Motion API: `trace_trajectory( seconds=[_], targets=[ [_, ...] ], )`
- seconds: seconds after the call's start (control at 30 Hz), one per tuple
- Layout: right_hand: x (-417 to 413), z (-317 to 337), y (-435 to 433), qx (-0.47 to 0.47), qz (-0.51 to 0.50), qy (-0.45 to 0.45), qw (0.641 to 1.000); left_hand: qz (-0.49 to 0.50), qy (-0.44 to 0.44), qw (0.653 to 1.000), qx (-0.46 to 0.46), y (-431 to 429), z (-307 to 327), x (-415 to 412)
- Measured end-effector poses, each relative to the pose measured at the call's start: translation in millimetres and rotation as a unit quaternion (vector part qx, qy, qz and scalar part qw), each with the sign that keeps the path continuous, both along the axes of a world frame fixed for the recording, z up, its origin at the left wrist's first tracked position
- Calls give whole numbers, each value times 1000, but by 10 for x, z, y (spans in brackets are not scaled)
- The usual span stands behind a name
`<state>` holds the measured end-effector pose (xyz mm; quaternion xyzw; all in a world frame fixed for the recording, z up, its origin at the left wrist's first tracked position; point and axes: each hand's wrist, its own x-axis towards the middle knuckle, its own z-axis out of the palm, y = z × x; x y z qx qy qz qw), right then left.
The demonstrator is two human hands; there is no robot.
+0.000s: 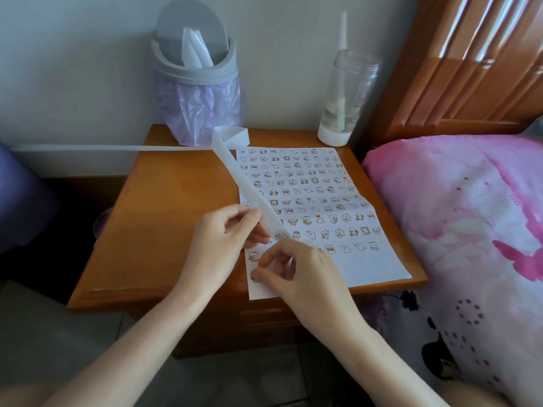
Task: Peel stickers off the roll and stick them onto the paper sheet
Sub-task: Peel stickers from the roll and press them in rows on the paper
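The paper sheet [370, 265] lies on the bedside table's [176, 218] right half, its near left corner overhanging the front edge. Behind the sheet's left corner stands a bin [195, 71], behind its right corner a bottle [345, 104]. A strip [244, 180] crosses its left edge. Right of it lies a bed [458, 218].

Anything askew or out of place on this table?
The white sticker-covered paper sheet lies skewed, its near left corner overhanging the front edge of the orange wooden bedside table. The long white backing strip loops by the grey swing-lid bin and appears to trail off the table's left side. Nothing spilled.
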<state>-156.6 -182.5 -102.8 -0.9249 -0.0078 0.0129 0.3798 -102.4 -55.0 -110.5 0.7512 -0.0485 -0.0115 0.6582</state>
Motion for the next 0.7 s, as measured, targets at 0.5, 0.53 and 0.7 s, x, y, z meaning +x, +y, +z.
trace_trajectory(
  seconds=[0.5, 0.53, 0.7],
  targets=[
    [-25, -33, 20, -40, 8, -47, 998, 5, 0, 1000, -8, 0, 0, -6],
    [-41, -35, 17, -35, 11, -52, 998, 4, -2, 1000, -6, 1, 2, -9],
    [-36, 41, -184, 76, -43, -169, 982, 4, -3, 1000, -10, 2, 18, -20]
  ],
)
